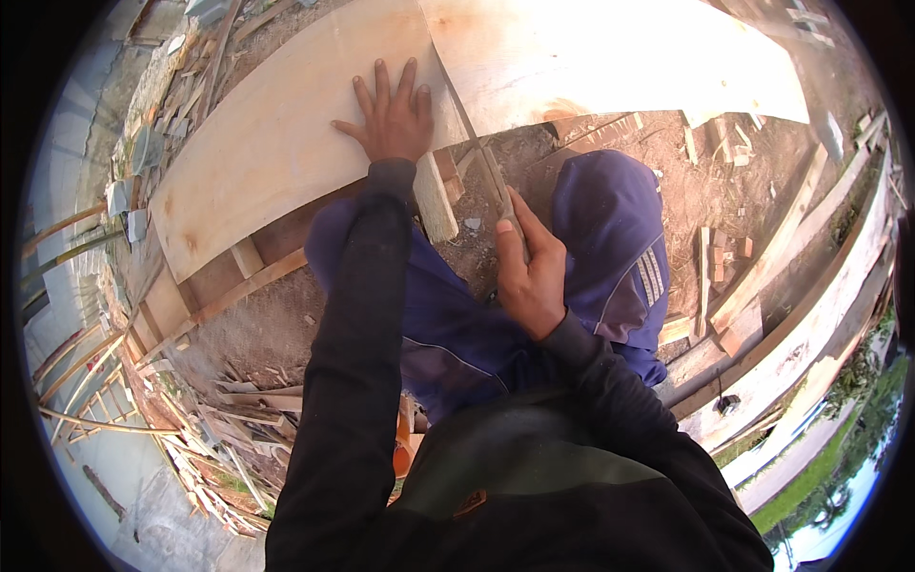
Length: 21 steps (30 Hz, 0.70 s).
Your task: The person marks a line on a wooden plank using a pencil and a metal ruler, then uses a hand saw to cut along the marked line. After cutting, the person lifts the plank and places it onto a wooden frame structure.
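My left hand [389,124] lies spread on a pale plywood sheet [248,153], fingers apart. My right hand [529,272] is closed on a long, narrow tool [481,157], apparently a saw seen nearly edge-on, which lies along a straight line between the left sheet and the right-hand plywood [610,52]. A short timber offcut [434,195] shows beneath the sheet's near edge. The left sheet rests over wooden framing [243,257]. My legs in blue trousers [610,210] are below, either side of the tool.
Dirt ground with wood scraps [686,191] surrounds me. Long boards [810,315] and small blocks [720,248] lie to the right. Piles of sticks and offcuts [114,400] are at left beside a grey surface [143,515]. An orange object [405,439] shows by my left forearm.
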Each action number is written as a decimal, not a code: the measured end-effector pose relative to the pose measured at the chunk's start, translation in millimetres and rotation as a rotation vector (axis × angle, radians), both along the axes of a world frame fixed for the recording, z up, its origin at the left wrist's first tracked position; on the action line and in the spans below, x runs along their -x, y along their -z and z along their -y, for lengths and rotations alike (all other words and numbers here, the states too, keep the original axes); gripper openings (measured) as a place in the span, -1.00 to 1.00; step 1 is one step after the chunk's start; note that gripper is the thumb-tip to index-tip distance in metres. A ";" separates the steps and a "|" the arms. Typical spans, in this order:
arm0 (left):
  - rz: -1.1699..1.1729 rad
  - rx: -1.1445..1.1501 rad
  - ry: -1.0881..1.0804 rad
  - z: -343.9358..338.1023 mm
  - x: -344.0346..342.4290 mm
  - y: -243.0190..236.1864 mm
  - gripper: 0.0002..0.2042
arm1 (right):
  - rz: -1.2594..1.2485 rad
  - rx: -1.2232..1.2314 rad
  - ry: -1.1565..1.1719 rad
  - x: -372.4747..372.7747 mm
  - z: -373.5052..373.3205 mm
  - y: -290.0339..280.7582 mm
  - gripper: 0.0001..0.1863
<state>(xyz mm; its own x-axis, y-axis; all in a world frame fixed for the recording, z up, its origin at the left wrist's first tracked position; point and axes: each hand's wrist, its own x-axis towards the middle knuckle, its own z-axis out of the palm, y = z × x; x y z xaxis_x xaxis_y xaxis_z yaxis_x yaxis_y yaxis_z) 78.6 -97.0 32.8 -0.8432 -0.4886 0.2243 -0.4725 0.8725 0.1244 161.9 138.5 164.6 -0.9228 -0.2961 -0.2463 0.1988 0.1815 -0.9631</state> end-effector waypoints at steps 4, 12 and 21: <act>0.021 -0.032 -0.023 2.4 -3.6 -2.4 -0.50 | -0.029 0.019 0.035 8.5 16.7 13.3 -0.53; -0.010 -0.021 -0.014 3.1 -6.3 0.0 -0.50 | 0.070 -0.003 -0.025 -28.8 -32.4 -25.8 -0.52; 0.065 -0.056 -0.042 -4.5 -2.0 -9.6 -0.51 | 0.117 0.026 -0.033 -14.0 -40.9 -45.4 -0.52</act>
<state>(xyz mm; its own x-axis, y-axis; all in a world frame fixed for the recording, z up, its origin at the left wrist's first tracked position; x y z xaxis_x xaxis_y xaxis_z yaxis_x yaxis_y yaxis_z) 80.5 -92.5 42.4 -0.8337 -0.5340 0.1409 -0.5171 0.8443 0.1404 176.0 179.4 210.0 -0.8776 -0.3337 -0.3441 0.3048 0.1655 -0.9379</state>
